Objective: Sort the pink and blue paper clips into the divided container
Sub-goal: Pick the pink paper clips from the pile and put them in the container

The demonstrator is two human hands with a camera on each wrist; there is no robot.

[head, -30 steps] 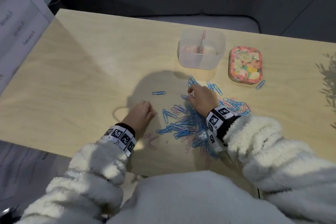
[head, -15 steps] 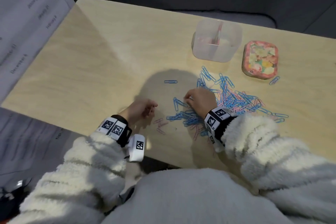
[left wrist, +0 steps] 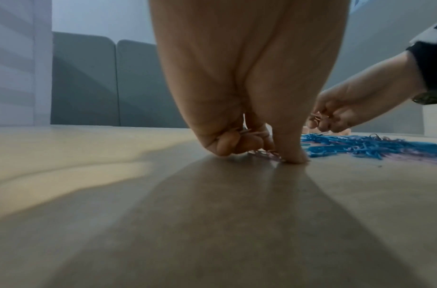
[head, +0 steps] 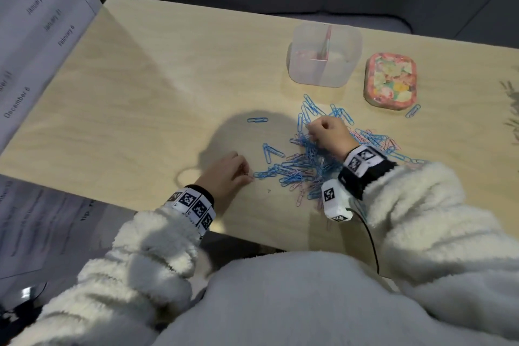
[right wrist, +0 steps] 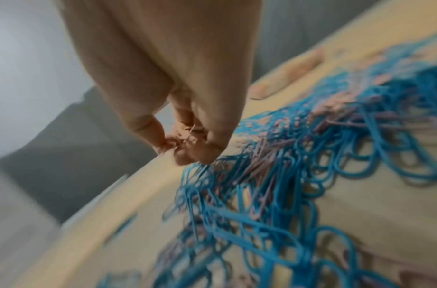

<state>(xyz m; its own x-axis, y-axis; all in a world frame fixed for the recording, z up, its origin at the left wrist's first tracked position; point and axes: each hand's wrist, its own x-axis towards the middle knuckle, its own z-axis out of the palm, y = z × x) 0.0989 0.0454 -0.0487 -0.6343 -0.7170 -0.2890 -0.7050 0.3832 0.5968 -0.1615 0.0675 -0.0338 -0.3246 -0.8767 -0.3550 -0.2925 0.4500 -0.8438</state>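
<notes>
A heap of blue and pink paper clips (head: pixel 306 166) lies on the wooden table (head: pixel 157 98). My right hand (head: pixel 325 135) hovers over the heap's far side, its curled fingers pinching several pink clips (right wrist: pixel 185 136). My left hand (head: pixel 227 174) rests at the heap's left edge, thumb tip down on the table, fingers curled round a few pink clips (left wrist: pixel 251 134). The clear divided container (head: pixel 323 56) stands farther back, a pink divider in its middle, with pink clips in its left half.
A flowered pink tin (head: pixel 390 80) sits right of the container. Single blue clips lie apart: one (head: pixel 257 120) left of the heap, one (head: pixel 412 111) by the tin. Printed sheets (head: pixel 36 36) hang at the left. A grey sofa stands behind the table.
My right hand has lifted off the heap with pink clips in its fingers. The left hand stays at the heap's left edge, with the loose pink clips that lay beside it now under its fingers.
</notes>
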